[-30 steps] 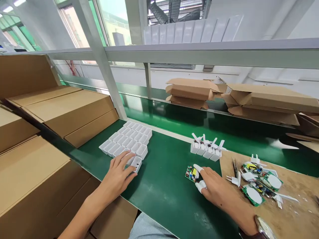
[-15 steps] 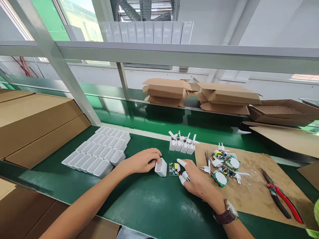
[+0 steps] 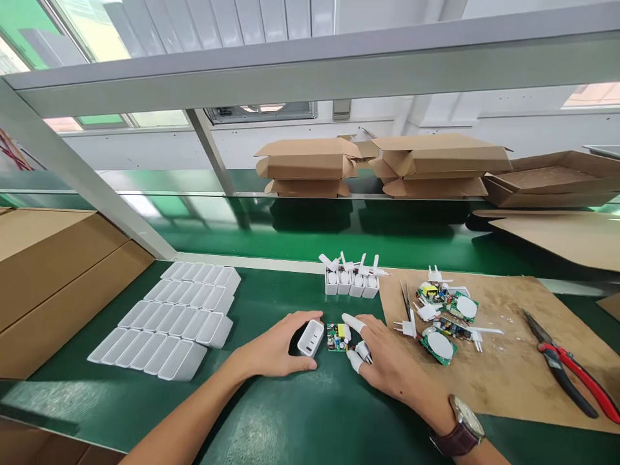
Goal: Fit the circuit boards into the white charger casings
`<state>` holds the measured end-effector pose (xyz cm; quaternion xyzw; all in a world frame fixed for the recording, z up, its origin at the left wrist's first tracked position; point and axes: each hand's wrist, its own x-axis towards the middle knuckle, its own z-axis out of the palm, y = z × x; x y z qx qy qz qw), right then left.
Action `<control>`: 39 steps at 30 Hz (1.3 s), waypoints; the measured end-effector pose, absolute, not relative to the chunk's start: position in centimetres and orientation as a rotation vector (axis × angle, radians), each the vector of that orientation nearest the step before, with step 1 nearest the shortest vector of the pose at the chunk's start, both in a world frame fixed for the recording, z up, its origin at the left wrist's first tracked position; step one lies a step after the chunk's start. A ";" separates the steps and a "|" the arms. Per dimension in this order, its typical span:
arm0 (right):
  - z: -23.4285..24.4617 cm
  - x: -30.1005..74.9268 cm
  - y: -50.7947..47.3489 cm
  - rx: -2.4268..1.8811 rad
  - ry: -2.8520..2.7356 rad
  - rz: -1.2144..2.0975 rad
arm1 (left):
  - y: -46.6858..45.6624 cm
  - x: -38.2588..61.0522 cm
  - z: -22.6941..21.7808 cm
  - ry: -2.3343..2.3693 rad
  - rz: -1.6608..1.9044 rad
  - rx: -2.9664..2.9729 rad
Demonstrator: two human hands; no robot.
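My left hand (image 3: 278, 345) is closed around a white charger housing (image 3: 310, 338), fingers on its far side and thumb on its near side. The housing's face with slots shows. White finger cots cover the thumb and forefinger of my right hand (image 3: 387, 355). A small white plug piece (image 3: 363, 352) with metal prongs sits in its grip. Right beside those fingertips, a green circuit board (image 3: 338, 337) with a yellow component lies on the table. My right palm and the other fingers hide part of what is held.
Rows of white housings (image 3: 162, 316) stand at left. Several filled housings (image 3: 351, 282) are behind my hands. On a brown cardboard sheet (image 3: 494, 387) lie circuit boards (image 3: 440, 345), tweezers (image 3: 405, 300) and red-handled pliers (image 3: 566, 368). Cardboard boxes (image 3: 305, 165) line the back.
The housing has turned from showing its hollow opening to showing its slotted face. My left thumb has come into view beside it. The camera view has shifted; my right hand keeps its hold.
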<state>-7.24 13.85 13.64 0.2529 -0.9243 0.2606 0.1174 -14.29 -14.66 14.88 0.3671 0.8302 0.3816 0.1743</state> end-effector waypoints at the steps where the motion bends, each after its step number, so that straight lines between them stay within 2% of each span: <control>1: 13.7 -7.3 13.7 0.722 -2.675 0.751 | -14.5 -14.3 14.6 2.375 1.063 1.020; 7: 15.1 -6.8 12.8 0.550 -2.409 0.805 | -13.6 -14.1 13.1 2.613 1.173 1.121; 10: 15.8 -5.9 11.9 0.605 -2.357 0.860 | -13.2 -13.9 13.2 2.703 1.215 1.277; 16: 15.3 -5.3 10.9 0.716 -2.302 0.681 | -12.6 -13.5 13.7 2.811 1.190 1.522; 39: 15.1 -5.5 10.3 0.687 -2.320 0.570 | -12.5 -13.4 13.2 2.865 1.072 1.608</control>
